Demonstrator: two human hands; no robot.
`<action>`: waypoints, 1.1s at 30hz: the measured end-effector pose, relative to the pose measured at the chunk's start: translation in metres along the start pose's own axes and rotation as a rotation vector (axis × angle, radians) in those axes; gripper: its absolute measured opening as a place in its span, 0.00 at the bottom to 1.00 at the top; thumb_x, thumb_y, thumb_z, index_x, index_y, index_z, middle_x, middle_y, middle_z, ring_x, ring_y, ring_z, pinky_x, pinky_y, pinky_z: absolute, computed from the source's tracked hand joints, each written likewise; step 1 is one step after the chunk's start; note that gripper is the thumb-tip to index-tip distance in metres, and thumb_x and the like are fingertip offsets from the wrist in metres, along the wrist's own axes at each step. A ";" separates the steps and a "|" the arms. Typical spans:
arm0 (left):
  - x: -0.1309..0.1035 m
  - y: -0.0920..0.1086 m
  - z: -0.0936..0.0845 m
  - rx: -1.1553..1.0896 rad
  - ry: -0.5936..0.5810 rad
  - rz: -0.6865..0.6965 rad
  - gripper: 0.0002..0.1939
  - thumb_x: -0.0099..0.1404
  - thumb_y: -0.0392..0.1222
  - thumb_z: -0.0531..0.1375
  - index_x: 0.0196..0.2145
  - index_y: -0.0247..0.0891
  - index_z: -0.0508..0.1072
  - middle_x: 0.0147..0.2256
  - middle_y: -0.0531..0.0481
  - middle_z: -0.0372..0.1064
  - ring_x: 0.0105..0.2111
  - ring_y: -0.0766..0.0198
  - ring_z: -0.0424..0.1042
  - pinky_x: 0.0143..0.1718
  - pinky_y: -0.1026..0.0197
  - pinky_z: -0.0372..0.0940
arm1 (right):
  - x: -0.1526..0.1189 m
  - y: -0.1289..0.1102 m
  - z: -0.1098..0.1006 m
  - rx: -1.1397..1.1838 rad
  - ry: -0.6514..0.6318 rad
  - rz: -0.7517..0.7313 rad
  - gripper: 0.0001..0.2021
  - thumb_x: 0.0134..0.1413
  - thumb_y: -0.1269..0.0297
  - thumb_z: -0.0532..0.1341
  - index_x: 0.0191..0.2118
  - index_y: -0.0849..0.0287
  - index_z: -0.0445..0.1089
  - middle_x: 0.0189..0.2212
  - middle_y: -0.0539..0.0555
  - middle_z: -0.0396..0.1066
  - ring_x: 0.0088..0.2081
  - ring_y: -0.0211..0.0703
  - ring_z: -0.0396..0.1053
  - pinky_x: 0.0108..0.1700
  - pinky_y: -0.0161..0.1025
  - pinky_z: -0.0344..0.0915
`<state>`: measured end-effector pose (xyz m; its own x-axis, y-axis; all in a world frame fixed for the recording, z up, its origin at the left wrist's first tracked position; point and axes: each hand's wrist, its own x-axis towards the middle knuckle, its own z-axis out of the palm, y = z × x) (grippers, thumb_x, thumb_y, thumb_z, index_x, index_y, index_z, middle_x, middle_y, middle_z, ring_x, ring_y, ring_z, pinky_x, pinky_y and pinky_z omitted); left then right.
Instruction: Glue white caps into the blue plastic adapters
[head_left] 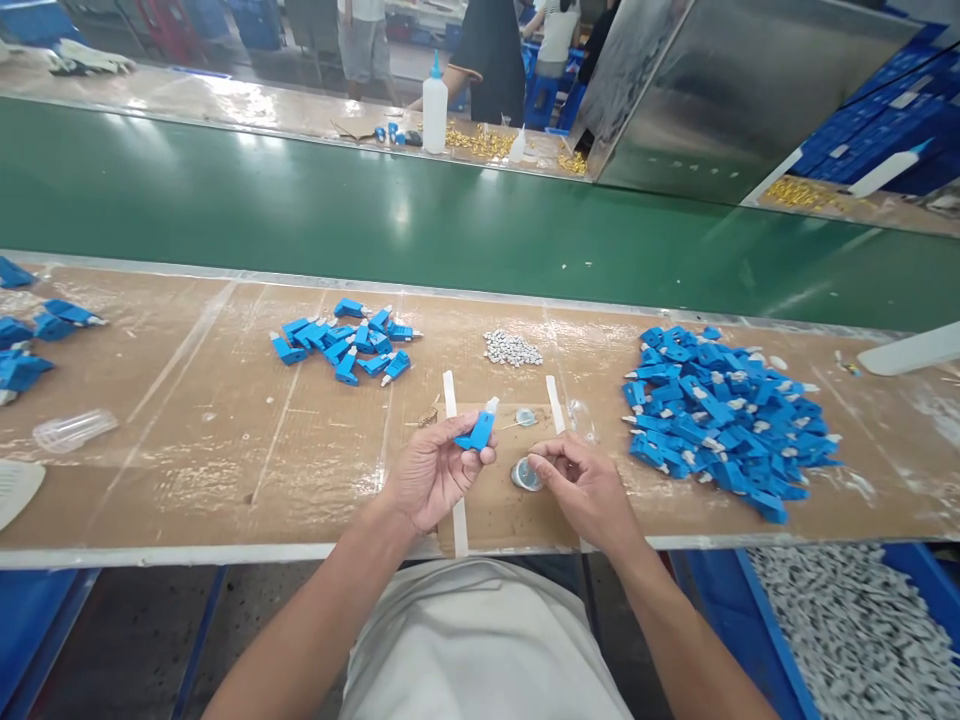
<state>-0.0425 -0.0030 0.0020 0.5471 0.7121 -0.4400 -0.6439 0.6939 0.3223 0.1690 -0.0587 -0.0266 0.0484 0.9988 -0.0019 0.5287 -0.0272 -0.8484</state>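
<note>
My left hand (442, 470) is closed on a blue plastic part (478, 430) with a white tip pointing up, held between thumb and fingers. My right hand (581, 487) has thumb and forefinger pinched at the right edge of a small round cup (525, 475) with greyish contents. Whatever lies between those fingertips is too small to make out. Just beyond the cup is a small round lid-like disc (526, 416), with a thin stick beside it. Farther back sits a small heap of grey-white pieces (512, 348).
A large pile of blue parts (720, 410) lies to the right, a smaller group (349, 340) to the left. Behind the cardboard-covered table runs a green conveyor belt (300, 220). A white bottle (435, 105) stands beyond it. A blue bin (780, 640) of grey pieces is below right.
</note>
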 end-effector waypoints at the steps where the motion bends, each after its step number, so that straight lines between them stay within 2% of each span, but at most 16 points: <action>1: -0.001 0.001 -0.001 -0.008 0.008 -0.001 0.06 0.67 0.32 0.59 0.34 0.26 0.76 0.28 0.41 0.73 0.24 0.69 0.73 0.19 0.77 0.66 | 0.000 0.000 0.000 -0.028 0.010 -0.032 0.13 0.63 0.54 0.63 0.37 0.58 0.77 0.30 0.52 0.67 0.29 0.42 0.62 0.34 0.40 0.60; 3: -0.002 0.003 -0.003 -0.023 0.026 -0.009 0.05 0.67 0.32 0.60 0.34 0.27 0.75 0.28 0.42 0.72 0.23 0.70 0.73 0.18 0.77 0.65 | -0.003 0.000 0.000 -0.082 0.017 -0.102 0.12 0.64 0.56 0.62 0.39 0.58 0.78 0.31 0.52 0.66 0.29 0.42 0.62 0.35 0.40 0.59; 6: -0.003 0.004 -0.005 -0.040 0.071 -0.008 0.04 0.67 0.33 0.61 0.36 0.29 0.75 0.28 0.44 0.73 0.25 0.68 0.75 0.23 0.73 0.71 | -0.007 -0.001 -0.003 -0.113 -0.017 -0.152 0.11 0.66 0.57 0.60 0.40 0.57 0.77 0.32 0.52 0.66 0.29 0.42 0.61 0.34 0.40 0.59; 8: -0.002 0.002 -0.007 -0.028 0.111 0.015 0.02 0.66 0.34 0.63 0.36 0.31 0.75 0.29 0.45 0.74 0.26 0.66 0.75 0.25 0.70 0.73 | -0.009 -0.003 -0.006 -0.107 -0.059 -0.132 0.11 0.67 0.57 0.59 0.39 0.57 0.76 0.32 0.52 0.65 0.30 0.42 0.62 0.34 0.39 0.59; 12: 0.000 -0.005 -0.009 0.032 0.134 0.029 0.02 0.65 0.32 0.64 0.35 0.28 0.77 0.29 0.46 0.75 0.26 0.67 0.76 0.25 0.72 0.72 | -0.006 -0.006 -0.016 -0.052 -0.101 -0.041 0.12 0.67 0.56 0.59 0.36 0.57 0.73 0.31 0.52 0.68 0.31 0.42 0.64 0.35 0.39 0.60; 17: 0.001 -0.018 -0.006 0.136 0.030 0.034 0.05 0.65 0.34 0.65 0.37 0.27 0.79 0.31 0.46 0.76 0.29 0.67 0.78 0.31 0.72 0.74 | 0.006 -0.011 -0.030 0.175 0.039 0.040 0.12 0.63 0.54 0.63 0.37 0.58 0.73 0.32 0.52 0.73 0.27 0.39 0.65 0.31 0.37 0.63; 21: -0.001 -0.027 -0.003 0.215 -0.061 0.003 0.10 0.65 0.39 0.67 0.37 0.27 0.79 0.32 0.45 0.76 0.32 0.66 0.78 0.34 0.72 0.74 | 0.010 -0.029 -0.036 0.335 0.163 -0.039 0.09 0.63 0.57 0.65 0.37 0.57 0.74 0.33 0.52 0.74 0.25 0.36 0.66 0.28 0.35 0.65; 26: -0.004 -0.031 0.002 0.262 -0.116 -0.031 0.14 0.64 0.42 0.68 0.41 0.25 0.80 0.36 0.40 0.76 0.34 0.66 0.77 0.36 0.72 0.73 | -0.001 -0.060 -0.030 0.228 0.308 -0.199 0.03 0.64 0.63 0.64 0.39 0.55 0.75 0.35 0.51 0.77 0.29 0.36 0.69 0.32 0.34 0.69; 29: -0.005 -0.031 0.005 0.260 -0.114 -0.043 0.14 0.64 0.42 0.68 0.40 0.26 0.80 0.36 0.41 0.76 0.33 0.67 0.77 0.35 0.72 0.72 | -0.006 -0.067 -0.022 0.184 0.314 -0.273 0.03 0.65 0.66 0.63 0.41 0.54 0.75 0.37 0.51 0.78 0.30 0.37 0.71 0.35 0.35 0.70; 33: -0.005 -0.031 0.006 0.253 -0.129 -0.038 0.12 0.65 0.42 0.67 0.37 0.27 0.80 0.34 0.43 0.75 0.32 0.67 0.76 0.36 0.71 0.72 | -0.007 -0.066 -0.016 0.183 0.295 -0.288 0.04 0.66 0.68 0.63 0.42 0.53 0.74 0.38 0.51 0.77 0.32 0.37 0.73 0.37 0.35 0.72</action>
<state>-0.0220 -0.0275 -0.0010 0.6423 0.6814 -0.3510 -0.4767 0.7137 0.5132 0.1472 -0.0641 0.0377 0.1753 0.9098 0.3762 0.3983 0.2839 -0.8722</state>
